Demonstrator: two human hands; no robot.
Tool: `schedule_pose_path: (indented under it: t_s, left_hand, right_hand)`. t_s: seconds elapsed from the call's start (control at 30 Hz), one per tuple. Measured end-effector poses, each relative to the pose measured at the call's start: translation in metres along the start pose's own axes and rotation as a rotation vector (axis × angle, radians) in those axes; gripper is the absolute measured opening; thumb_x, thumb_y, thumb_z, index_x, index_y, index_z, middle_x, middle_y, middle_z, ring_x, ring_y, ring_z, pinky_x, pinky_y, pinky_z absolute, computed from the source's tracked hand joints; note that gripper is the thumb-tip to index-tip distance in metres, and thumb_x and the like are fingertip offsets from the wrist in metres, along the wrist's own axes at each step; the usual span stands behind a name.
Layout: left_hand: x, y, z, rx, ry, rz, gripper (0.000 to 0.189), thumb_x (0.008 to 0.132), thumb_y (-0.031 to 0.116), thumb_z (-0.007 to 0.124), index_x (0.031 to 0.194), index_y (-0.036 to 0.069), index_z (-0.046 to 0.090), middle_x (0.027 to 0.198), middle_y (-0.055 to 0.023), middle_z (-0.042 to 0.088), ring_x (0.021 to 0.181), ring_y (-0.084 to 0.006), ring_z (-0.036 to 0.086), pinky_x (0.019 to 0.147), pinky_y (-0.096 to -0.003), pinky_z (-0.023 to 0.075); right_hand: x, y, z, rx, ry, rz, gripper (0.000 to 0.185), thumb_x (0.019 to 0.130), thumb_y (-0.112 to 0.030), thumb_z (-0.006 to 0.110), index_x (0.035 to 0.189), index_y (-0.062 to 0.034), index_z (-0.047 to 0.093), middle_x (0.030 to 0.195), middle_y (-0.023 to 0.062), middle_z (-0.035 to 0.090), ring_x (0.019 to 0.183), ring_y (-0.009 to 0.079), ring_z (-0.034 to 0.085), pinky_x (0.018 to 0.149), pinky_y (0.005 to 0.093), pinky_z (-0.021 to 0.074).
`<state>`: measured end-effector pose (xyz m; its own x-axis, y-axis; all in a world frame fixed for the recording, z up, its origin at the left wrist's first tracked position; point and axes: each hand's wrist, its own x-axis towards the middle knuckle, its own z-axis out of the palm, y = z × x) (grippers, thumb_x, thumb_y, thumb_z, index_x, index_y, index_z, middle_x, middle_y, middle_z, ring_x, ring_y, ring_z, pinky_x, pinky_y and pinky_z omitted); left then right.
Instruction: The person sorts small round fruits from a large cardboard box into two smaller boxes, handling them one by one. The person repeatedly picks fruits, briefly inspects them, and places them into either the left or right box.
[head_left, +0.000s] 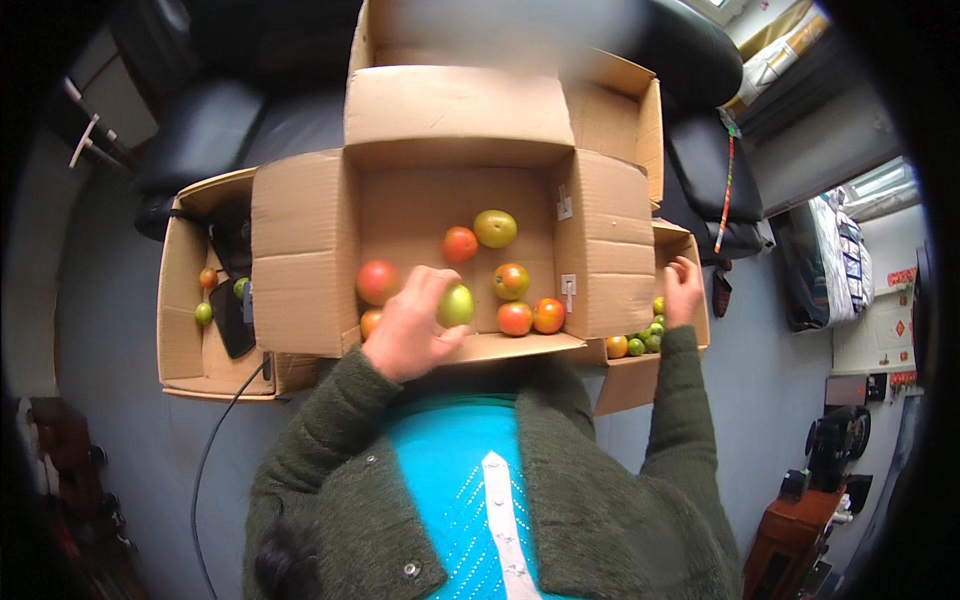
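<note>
My left hand (412, 322) is inside the middle cardboard box (420, 195), with thumb and fingers around a green tomato (456, 305). By its knuckles lie a red tomato (377, 280) and a partly covered orange one (371, 323). Farther in, a yellow-green tomato (495, 229) touches a red-orange tomato (460, 244). A mottled tomato (511, 281) and two reddish tomatoes (514, 319) sit at the right. My right hand (682, 294) hovers at the right-hand box (679, 244), fingers curled; whether it holds anything is hidden. Below it are several small green fruits (651, 341) and an orange tomato (616, 346).
The left-hand box (180, 300) holds a dark phone-like object (232, 319) and a few small tomatoes (208, 277). A black cable (201, 480) runs down from it. Another box (611, 112) stands behind, against a black sofa (292, 131). Wide flaps (304, 251) flank the middle box.
</note>
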<state>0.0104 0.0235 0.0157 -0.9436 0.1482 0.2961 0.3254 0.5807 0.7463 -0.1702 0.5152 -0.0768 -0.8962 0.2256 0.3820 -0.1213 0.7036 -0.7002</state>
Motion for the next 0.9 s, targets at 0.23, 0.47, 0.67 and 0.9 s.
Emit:
schedule_pose_path:
  t_s: [0.23,0.47,0.67,0.9]
  left_hand:
    - [-0.011,0.027,0.022,-0.138,0.014,0.109,0.058,0.079,0.01,0.082,0.131,0.003,0.058,0.117,-0.0208,0.058,0.106,-0.0421,0.064,0.091,-0.048,0.0565]
    - [-0.018,0.021,0.022,0.021,0.105,0.178,0.074,0.071,0.013,0.085,0.137,0.0,0.055,0.124,-0.022,0.061,0.113,-0.0424,0.059,0.102,-0.0501,0.0517]
    - [-0.021,0.016,0.026,0.085,0.105,0.241,0.082,0.076,0.011,0.083,0.15,0.003,0.049,0.135,-0.0228,0.059,0.116,-0.0423,0.06,0.106,-0.0494,0.0503]
    - [-0.04,0.008,0.024,0.215,-0.072,0.018,0.081,0.074,0.031,0.09,0.139,0.002,0.052,0.113,-0.0167,0.065,0.101,-0.0387,0.065,0.089,-0.0469,0.0543]
  right_hand:
    - [-0.095,-0.18,-0.035,0.367,0.061,-0.201,0.011,0.103,0.002,0.07,0.113,-0.0008,0.07,0.103,0.0034,0.07,0.092,0.0111,0.065,0.084,0.0277,0.0556]
    - [-0.163,-0.271,0.038,0.406,-0.725,-0.351,0.05,0.086,-0.014,0.088,0.128,0.0015,0.066,0.108,0.0173,0.073,0.095,0.0291,0.073,0.085,0.0378,0.0595]
    - [-0.167,-0.279,0.067,0.468,-0.761,-0.303,0.056,0.087,-0.014,0.085,0.135,0.0008,0.061,0.116,0.0212,0.073,0.105,0.0327,0.075,0.087,0.0387,0.06]
    - [-0.174,-0.272,0.07,0.323,-0.589,-0.378,0.055,0.086,-0.014,0.087,0.133,0.0005,0.062,0.117,0.0203,0.074,0.097,0.03,0.077,0.083,0.0377,0.0626]
